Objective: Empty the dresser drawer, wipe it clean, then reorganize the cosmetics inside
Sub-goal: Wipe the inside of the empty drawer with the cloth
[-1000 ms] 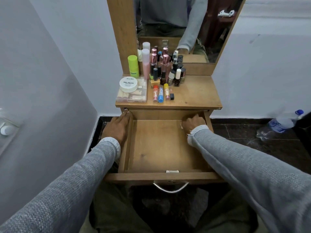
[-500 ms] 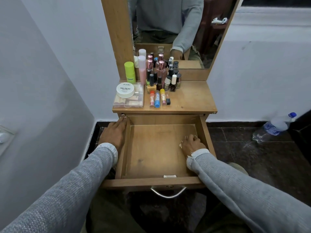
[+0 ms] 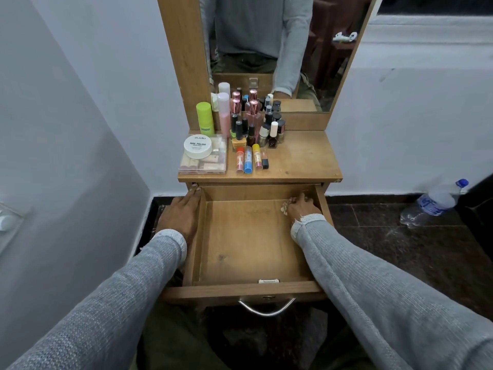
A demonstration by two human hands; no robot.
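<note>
One drawer (image 3: 250,244); four lip balm sticks (image 3: 252,158); one green bottle (image 3: 205,118); one water bottle (image 3: 437,201).

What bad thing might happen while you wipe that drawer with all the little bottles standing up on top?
The nail polish bottles stand packed close together on the dresser top; shaking the drawer might topple one. The lip balm tubes lie near the front edge and may roll into the drawer. The right hand holds a small cloth in the back corner, so other spots might get missed.
</note>
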